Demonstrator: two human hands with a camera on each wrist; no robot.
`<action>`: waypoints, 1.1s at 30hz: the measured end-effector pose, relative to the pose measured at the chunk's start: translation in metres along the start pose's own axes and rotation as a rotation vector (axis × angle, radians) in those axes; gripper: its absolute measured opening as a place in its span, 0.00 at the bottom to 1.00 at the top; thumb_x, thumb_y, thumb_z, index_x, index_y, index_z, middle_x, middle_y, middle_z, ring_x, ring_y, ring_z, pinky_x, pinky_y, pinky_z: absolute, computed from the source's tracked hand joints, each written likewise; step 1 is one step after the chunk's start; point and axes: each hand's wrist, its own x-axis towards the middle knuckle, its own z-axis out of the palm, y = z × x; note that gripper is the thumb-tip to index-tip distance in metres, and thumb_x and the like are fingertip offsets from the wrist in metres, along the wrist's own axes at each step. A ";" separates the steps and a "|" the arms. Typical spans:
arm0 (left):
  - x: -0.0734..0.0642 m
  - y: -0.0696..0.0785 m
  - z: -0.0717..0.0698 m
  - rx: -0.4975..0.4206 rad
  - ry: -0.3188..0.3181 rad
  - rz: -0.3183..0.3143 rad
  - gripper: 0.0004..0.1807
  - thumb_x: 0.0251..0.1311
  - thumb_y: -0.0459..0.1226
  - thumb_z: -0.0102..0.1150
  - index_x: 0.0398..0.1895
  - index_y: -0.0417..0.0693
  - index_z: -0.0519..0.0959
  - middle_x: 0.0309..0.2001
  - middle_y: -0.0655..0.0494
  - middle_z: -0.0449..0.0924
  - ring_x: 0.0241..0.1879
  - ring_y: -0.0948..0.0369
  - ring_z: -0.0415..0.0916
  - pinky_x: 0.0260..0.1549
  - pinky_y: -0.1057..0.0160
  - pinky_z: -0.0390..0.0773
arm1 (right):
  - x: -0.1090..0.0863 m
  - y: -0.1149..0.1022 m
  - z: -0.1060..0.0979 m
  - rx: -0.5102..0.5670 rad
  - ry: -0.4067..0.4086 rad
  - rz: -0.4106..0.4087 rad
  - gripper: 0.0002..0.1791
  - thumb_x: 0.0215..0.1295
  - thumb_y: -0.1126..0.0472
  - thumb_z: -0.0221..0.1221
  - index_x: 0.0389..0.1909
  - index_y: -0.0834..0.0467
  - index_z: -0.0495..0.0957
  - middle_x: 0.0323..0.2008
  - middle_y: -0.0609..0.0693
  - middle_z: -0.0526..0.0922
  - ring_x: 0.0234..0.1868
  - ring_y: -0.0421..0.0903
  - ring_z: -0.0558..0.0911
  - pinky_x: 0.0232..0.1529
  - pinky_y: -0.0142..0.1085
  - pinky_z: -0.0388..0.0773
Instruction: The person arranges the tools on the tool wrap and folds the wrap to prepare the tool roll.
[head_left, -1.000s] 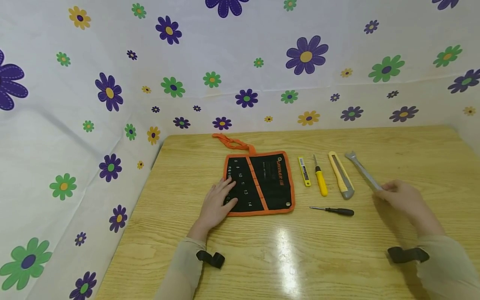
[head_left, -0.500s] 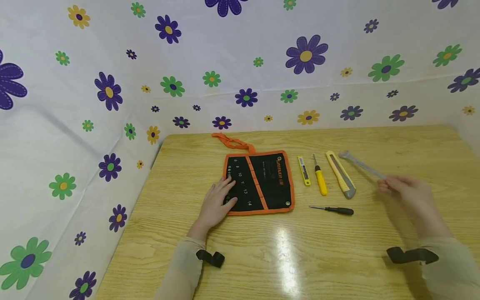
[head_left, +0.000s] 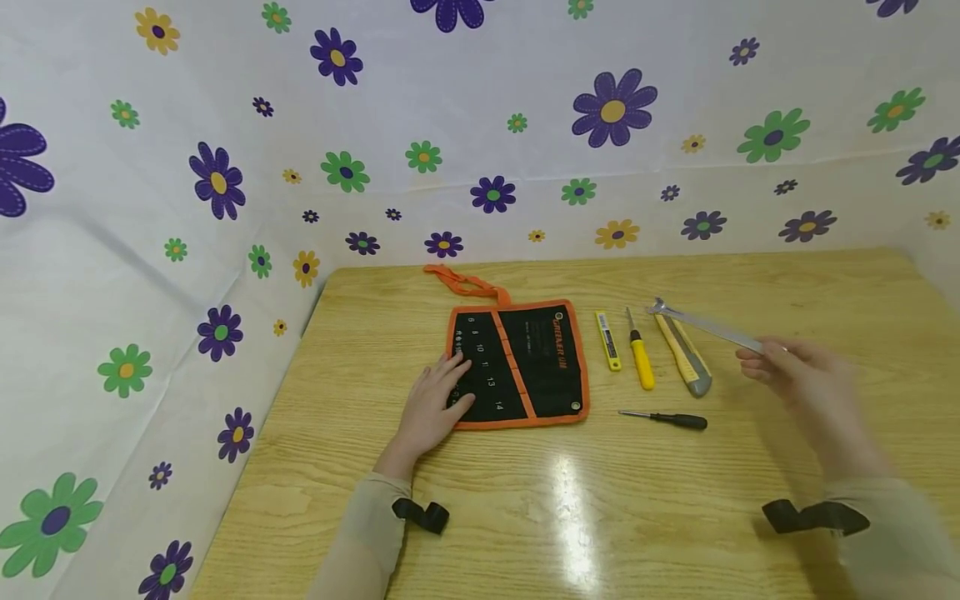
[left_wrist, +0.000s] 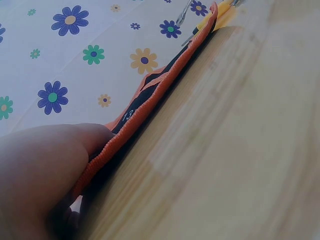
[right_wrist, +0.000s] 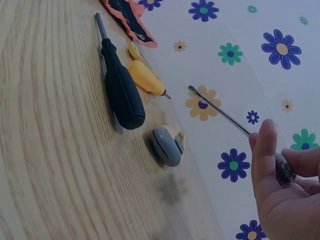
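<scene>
My left hand (head_left: pixel 431 404) rests on the left edge of a black tool pouch (head_left: pixel 543 358) with orange trim and printed size numbers. Its fingers lie relaxed over the fabric, and in the left wrist view the thumb (left_wrist: pixel 55 155) lies at the orange border. My right hand (head_left: pixel 810 392) grips a silver wrench (head_left: pixel 708 327) by one end, between thumb and fingers. The wrench is raised, its far head overlapping the top of a yellow utility knife (head_left: pixel 684 354) in the head view. In the right wrist view the wrench (right_wrist: pixel 220 111) points away above the tools.
Between pouch and knife lie a yellow blade case (head_left: pixel 608 342) and a yellow-handled screwdriver (head_left: pixel 642 362). A black screwdriver (head_left: pixel 678 421) lies nearer the front. An orange strap (head_left: pixel 468 286) trails behind the pouch. A flower-patterned sheet (head_left: pixel 525 150) hangs behind the wooden table (head_left: pixel 495 517).
My right hand has lifted the wrench and swung its far head leftward over the knife. The knife's lower end has shifted slightly right. My left hand has stayed on the pouch.
</scene>
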 end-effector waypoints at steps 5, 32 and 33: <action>-0.001 0.000 0.000 0.007 -0.005 0.004 0.31 0.67 0.49 0.53 0.71 0.50 0.63 0.72 0.55 0.55 0.73 0.57 0.42 0.70 0.51 0.43 | 0.001 0.010 0.015 -0.063 -0.111 0.004 0.11 0.72 0.68 0.49 0.44 0.66 0.79 0.37 0.58 0.85 0.36 0.46 0.85 0.40 0.32 0.81; -0.004 0.008 -0.006 0.085 -0.077 -0.006 0.56 0.45 0.70 0.59 0.75 0.55 0.55 0.75 0.57 0.47 0.74 0.59 0.35 0.70 0.54 0.37 | 0.012 0.049 0.064 -0.385 -0.279 0.219 0.18 0.75 0.61 0.48 0.46 0.76 0.70 0.32 0.54 0.83 0.30 0.42 0.80 0.32 0.31 0.81; -0.004 0.008 -0.006 0.088 -0.074 -0.001 0.56 0.45 0.70 0.59 0.75 0.55 0.55 0.75 0.56 0.47 0.74 0.58 0.36 0.70 0.54 0.37 | 0.012 0.050 0.065 -0.393 -0.283 0.222 0.19 0.75 0.61 0.48 0.46 0.77 0.70 0.32 0.54 0.83 0.30 0.42 0.80 0.31 0.31 0.81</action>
